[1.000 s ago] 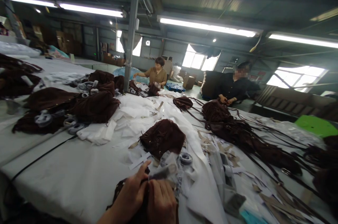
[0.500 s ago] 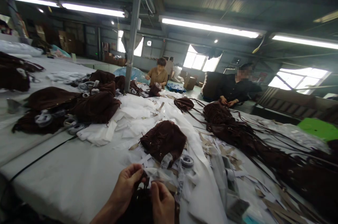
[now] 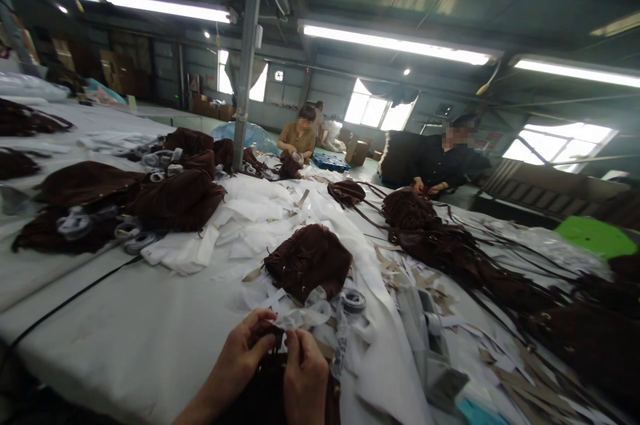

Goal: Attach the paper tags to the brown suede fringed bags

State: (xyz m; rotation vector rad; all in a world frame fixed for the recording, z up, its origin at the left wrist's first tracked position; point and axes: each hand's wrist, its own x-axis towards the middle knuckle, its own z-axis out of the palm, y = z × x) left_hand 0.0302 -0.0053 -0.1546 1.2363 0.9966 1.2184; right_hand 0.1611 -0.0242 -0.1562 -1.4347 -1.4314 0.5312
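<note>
At the table's near edge, a dark brown bag [image 3: 260, 390] lies below and between my hands, its lower part cut off by the frame. My left hand [image 3: 243, 355] is closed, thumb and fingers pinching the bag's dark upper edge. Close beside it, my right hand [image 3: 306, 371] pinches the same edge with thumb and forefinger. Clear plastic wrap [image 3: 303, 315] bunches just beyond my fingertips; whether they touch it I cannot tell. Past it sits another brown fringed bag [image 3: 309, 261], with a plastic-wrapped coiled strap [image 3: 353, 301] next to it.
More brown bags [image 3: 170, 201] with wrapped coils are heaped at left. A long pile of brown bags and straps [image 3: 450, 258] runs along the right. Paper scraps [image 3: 525, 378] litter the table [image 3: 115, 338]. Two co-workers handle bags across it, near a metal post [image 3: 245, 78].
The clear plastic stretched between my hands earlier now lies bunched farther forward. My left fingers have shifted onto the dark edge. The view has moved slightly.
</note>
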